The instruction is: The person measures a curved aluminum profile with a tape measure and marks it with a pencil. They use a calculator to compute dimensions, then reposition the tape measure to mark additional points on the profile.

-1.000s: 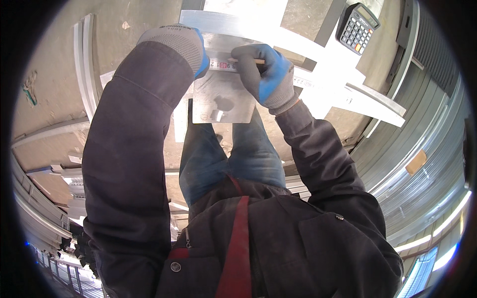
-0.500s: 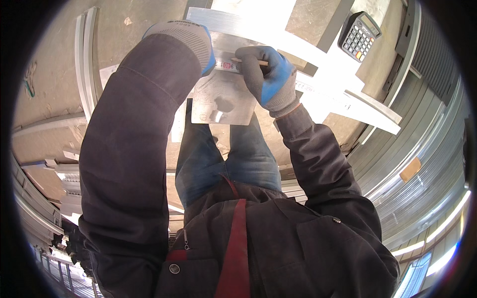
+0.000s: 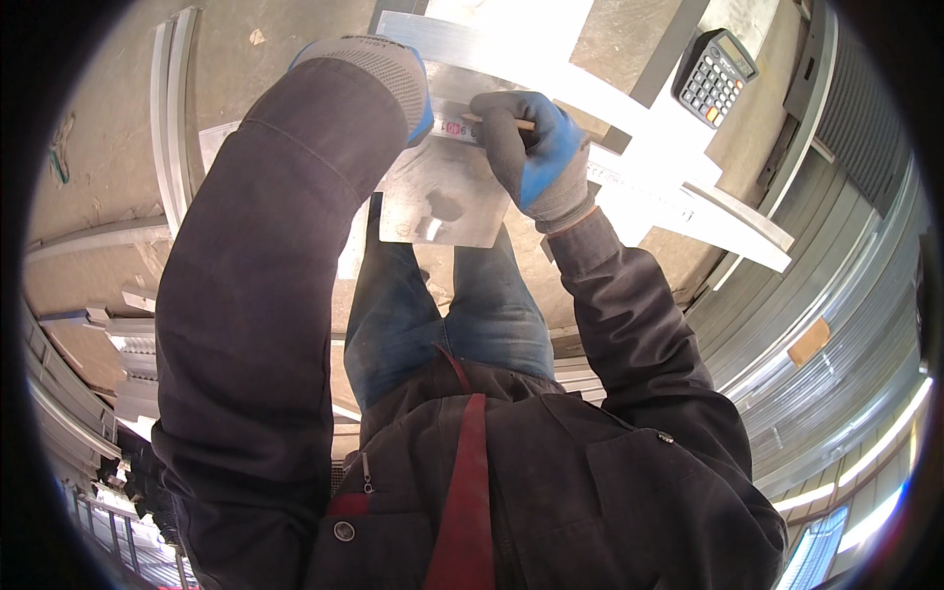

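Observation:
A thin, pale pencil point(image 3: 507, 122) is pinched in my right hand point(image 3: 539, 152), which wears a grey glove with blue patches. Its tip points left, close over a steel tape measure point(image 3: 454, 129). That tape lies across a flat metal plate point(image 3: 444, 197), which sits over my thighs toward its near end. At the plate's far left side is my left hand point(image 3: 366, 61), in a similar glove, close to the tape. Its fingers are hidden beyond the back of the hand, so what they grip does not show.
A black desk calculator point(image 3: 715, 79) lies at the far right. Beyond the plate, bright metal strips point(image 3: 708, 211) stretch away to the right. Two long metal bars point(image 3: 167, 118) lie on the floor at left. Long stacked profiles under clear film point(image 3: 816, 285) fill the right side.

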Action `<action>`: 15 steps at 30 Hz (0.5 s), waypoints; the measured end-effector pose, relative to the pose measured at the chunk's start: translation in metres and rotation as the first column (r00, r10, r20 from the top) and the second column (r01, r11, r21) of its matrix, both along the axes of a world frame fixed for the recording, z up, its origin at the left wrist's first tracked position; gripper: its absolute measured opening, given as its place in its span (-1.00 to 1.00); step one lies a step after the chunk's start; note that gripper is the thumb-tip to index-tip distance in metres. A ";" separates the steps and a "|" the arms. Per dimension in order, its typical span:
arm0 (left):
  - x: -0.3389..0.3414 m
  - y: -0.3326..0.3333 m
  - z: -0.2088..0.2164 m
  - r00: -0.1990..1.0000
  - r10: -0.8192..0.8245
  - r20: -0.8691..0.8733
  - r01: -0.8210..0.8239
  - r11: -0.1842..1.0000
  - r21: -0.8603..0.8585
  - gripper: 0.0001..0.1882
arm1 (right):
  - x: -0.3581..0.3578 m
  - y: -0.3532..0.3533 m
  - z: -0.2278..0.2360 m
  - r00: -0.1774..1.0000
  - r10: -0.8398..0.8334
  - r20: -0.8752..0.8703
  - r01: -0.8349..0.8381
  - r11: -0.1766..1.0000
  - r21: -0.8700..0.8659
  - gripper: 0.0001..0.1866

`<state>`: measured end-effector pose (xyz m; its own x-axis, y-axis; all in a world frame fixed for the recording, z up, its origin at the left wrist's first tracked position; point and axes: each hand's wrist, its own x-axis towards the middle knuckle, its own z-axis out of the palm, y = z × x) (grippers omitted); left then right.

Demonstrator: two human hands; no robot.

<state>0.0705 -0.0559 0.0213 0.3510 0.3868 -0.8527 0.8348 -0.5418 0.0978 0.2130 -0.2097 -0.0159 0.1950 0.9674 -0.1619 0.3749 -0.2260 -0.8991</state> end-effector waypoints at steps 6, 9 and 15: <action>-0.001 0.001 0.000 1.000 0.003 0.003 -0.003 1.000 0.005 -0.59 | 0.001 0.000 0.001 1.000 0.009 0.001 -0.009 1.000 -0.019 -0.82; -0.002 0.000 0.000 1.000 0.007 0.006 -0.007 1.000 0.007 -0.59 | 0.000 0.000 0.000 0.996 0.046 0.072 -0.047 0.999 0.019 -0.81; -0.003 0.001 0.000 1.000 0.007 0.011 -0.007 1.000 0.011 -0.59 | 0.001 0.000 0.001 0.997 0.054 0.063 -0.055 0.998 0.010 -0.80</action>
